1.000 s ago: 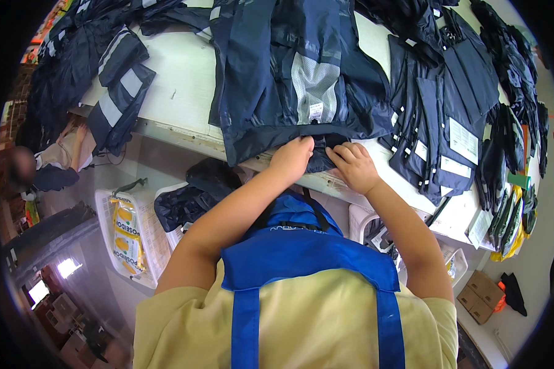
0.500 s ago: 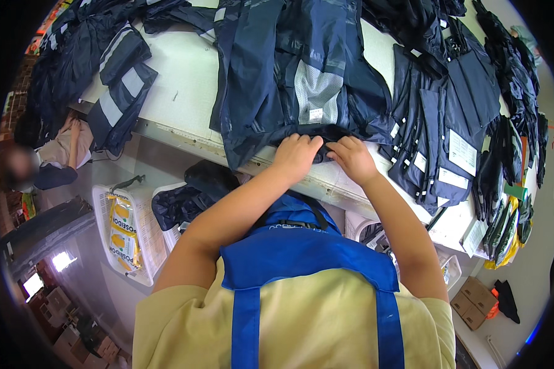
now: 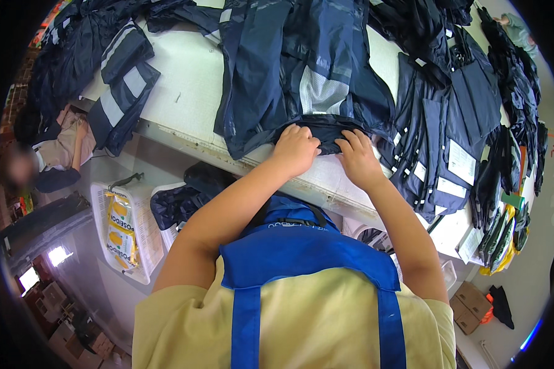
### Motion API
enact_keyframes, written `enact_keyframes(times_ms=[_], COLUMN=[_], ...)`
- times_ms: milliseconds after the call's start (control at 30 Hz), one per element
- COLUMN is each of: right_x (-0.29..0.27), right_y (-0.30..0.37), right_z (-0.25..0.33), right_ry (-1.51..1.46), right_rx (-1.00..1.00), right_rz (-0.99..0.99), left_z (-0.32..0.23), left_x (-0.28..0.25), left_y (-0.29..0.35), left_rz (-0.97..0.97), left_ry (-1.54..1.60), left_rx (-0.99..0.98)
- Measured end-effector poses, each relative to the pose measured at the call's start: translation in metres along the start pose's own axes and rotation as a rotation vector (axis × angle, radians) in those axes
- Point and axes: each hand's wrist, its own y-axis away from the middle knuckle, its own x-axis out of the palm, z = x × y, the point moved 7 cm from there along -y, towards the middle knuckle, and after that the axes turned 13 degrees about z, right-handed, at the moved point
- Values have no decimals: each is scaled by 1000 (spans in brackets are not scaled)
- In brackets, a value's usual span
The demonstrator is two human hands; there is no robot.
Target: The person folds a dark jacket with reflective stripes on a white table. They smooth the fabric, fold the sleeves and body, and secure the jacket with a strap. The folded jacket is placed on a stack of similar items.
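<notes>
A dark navy waterproof jacket (image 3: pixel 252 80) lies spread on the white table, its lower edge toward me. Pale mesh lining (image 3: pixel 322 93) shows in its middle, just beyond a turned-up fold of the hem (image 3: pixel 329 127). My left hand (image 3: pixel 295 149) is closed on the left part of this fold, fingers bent over the fabric. On the right part, my right hand (image 3: pixel 359 161) grips the same fold with curved fingers. Dark fabric shows between the two hands. Both thumbs are partly hidden.
Folded dark garments with white labels (image 3: pixel 461 161) lie to the right. More dark garments with grey strips (image 3: pixel 124 92) hang over the table's left edge. White baskets (image 3: pixel 144 230) stand below the table edge (image 3: pixel 209 149). Another person (image 3: pixel 61 150) sits at the far left.
The hem has been folded up over the small white label on the mesh lining. My left hand has shifted slightly down, and my right hand has moved slightly right.
</notes>
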Motion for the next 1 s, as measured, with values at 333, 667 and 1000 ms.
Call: enact_keyframes(times_ms=[333,667,1000], right_x=[2,-7,19], right_y=[-35,-35,-29], right_z=[-29,-11,-16], right_ry=[-98,160,-243], right_rx=[257,191,444], right_rz=[24,69,-112], left_z=[1,31,-2], left_x=[-11,-45,-35], left_y=[6,-1,-15], left_rz=[-227,-246,41], left_ry=[-212,-272,-300], left_rx=[-40,102,176])
